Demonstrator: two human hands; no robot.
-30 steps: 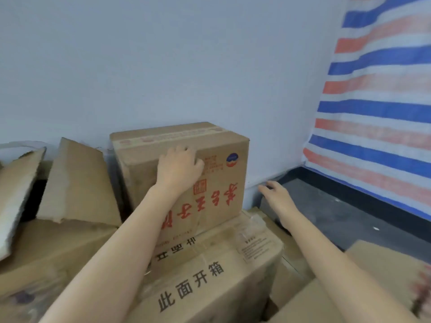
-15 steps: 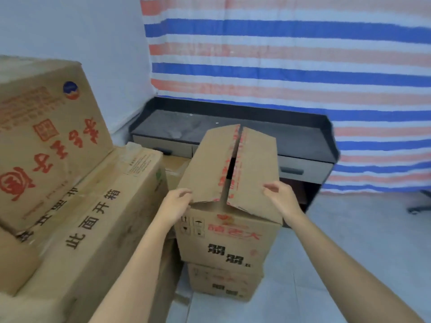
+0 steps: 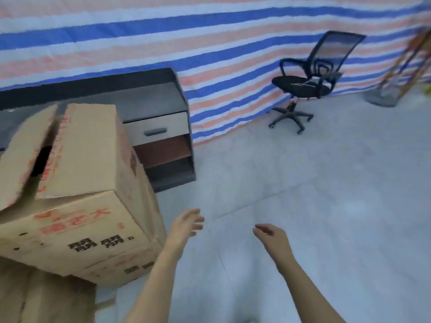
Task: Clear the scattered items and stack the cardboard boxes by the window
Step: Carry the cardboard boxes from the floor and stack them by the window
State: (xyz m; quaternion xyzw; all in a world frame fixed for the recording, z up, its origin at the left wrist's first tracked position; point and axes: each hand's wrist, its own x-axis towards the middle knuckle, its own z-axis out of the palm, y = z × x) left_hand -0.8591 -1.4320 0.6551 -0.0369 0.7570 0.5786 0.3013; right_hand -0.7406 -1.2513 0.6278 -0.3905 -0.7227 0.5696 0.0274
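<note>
Both hands free; left hand (image 3: 186, 226) and right hand (image 3: 271, 236) held out over the grey floor (image 3: 326, 229), fingers loosely spread, gripping nothing, touching nothing. Top cardboard box (image 3: 81, 229) sits to the person's left on a second box (image 3: 130, 270), slightly askew; its flaps (image 3: 88, 148) folded over with a gap between; more cardboard (image 3: 35, 299) lower left. Dark cabinet (image 3: 163, 127) behind; office chair (image 3: 307, 85) by the striped tarp (image 3: 210, 43). Judgement: one stack standing, this box looks placed; no window in sight, so what remains cannot be counted.
</note>
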